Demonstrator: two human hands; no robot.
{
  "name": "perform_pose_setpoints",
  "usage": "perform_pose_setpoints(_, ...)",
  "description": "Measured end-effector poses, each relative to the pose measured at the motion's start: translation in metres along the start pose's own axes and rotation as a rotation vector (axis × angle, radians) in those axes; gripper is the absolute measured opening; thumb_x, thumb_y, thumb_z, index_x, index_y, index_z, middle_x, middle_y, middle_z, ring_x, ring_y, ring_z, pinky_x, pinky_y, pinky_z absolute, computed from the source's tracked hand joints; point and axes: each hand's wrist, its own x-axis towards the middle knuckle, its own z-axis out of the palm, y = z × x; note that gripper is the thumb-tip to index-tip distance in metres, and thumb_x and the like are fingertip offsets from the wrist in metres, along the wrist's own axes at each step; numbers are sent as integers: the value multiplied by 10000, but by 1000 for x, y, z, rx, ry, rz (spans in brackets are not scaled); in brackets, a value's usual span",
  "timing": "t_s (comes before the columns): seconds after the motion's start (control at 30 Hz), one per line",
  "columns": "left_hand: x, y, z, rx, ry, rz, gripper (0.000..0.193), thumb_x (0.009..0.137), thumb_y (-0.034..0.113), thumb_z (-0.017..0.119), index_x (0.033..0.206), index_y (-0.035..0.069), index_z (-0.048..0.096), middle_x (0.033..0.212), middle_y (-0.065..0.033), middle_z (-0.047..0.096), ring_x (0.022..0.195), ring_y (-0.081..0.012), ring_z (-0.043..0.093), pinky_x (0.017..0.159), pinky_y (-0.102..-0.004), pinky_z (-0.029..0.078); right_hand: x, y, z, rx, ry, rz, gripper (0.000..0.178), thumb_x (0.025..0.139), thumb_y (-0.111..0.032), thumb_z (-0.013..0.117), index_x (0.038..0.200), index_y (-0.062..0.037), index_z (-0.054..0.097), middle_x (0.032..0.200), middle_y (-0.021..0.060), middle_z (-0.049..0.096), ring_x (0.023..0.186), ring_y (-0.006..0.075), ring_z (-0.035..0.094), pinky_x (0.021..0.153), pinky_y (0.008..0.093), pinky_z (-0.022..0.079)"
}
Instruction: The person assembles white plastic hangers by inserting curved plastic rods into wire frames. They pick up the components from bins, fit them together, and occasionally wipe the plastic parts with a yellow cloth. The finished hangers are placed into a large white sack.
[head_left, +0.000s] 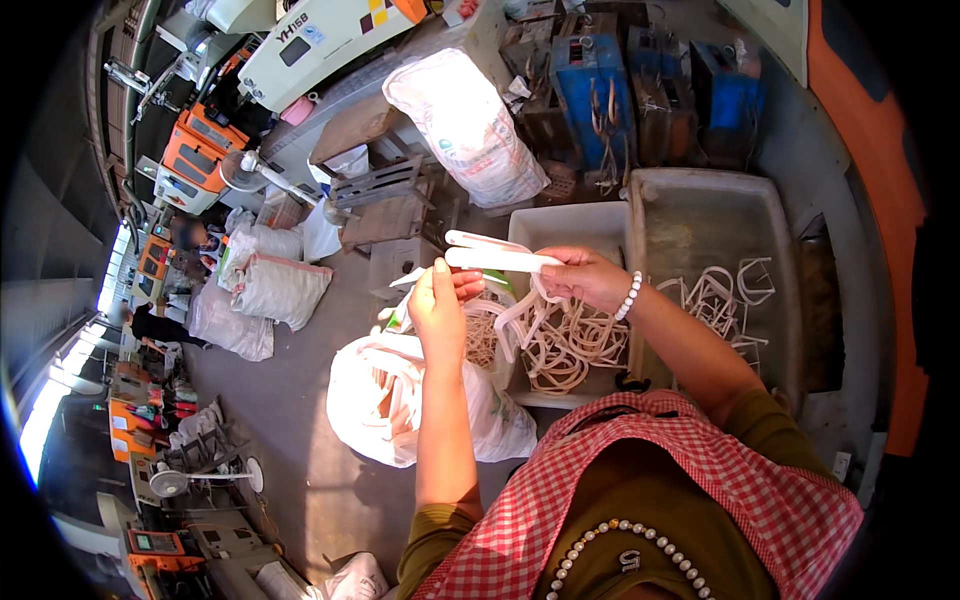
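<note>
My right hand [590,280] is closed on a pair of long white plastic strips [505,259] with rounded ends, held one above the other. A curved strip hangs below the same hand. My left hand [438,300] is raised at the strips' far left ends, half curled with fingers apart; I see nothing held in it. Below both hands, a pale tub [618,372] holds tangled cream plastic loops [570,345]. To its left stand a container of thin cream pieces [482,335] and an open white sack [480,425] with pale pieces inside.
A larger tub [715,185] with angular white pieces [715,305] stands on the right. Behind are a full white sack [465,130], wooden stools [385,220] and blue metal blocks [592,100]. Full sacks [280,285], pedestal fans [243,172], orange-and-white machines and other people are on the left.
</note>
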Motion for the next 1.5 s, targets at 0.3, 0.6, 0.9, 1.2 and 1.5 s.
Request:
perform_pose_setpoints(0.3,-25,16,4,13,25,29,373,1001,287,408,904,-29,581,785,-118,669,649,-144,633,635,-251,499,-7,-1,-1,-136,-13,-31,315,932,-149,547,1211,-4,540,805,-29,524,701,51,455,631,197,383)
perform_pose_setpoints(0.6,-34,15,-8,58,93,3,384,996,301,427,909,-41,579,771,-130,654,637,-156,618,631,-264,501,-25,-24,11,-339,70,-58,349,930,-120,545,1252,13,521,815,-28,547,724,45,486,650,200,416)
perform_pose_setpoints(0.9,22,-85,-18,391,-284,76,812,790,216,734,1425,23,267,1358,-173,432,1247,-271,424,1016,-354,359,-32,-60,17,-208,-47,-147,370,908,-147,597,1245,-5,539,858,-50,554,746,28,482,662,191,411)
perform_pose_setpoints(1.2,72,-111,-24,245,69,-219,481,933,471,504,770,30,608,570,5,488,488,-101,482,446,-254,402,-64,-108,13,-1076,229,-277,318,887,-139,615,1182,-28,580,888,14,643,730,64,548,659,239,446)
perform_pose_setpoints(1.5,52,-95,-6,373,-106,-234,344,869,343,649,904,8,581,731,-51,563,588,-129,541,519,-275,471,-53,-28,-80,-1263,815,-344,247,881,-132,620,1113,-48,634,912,46,666,760,152,604,666,277,470)
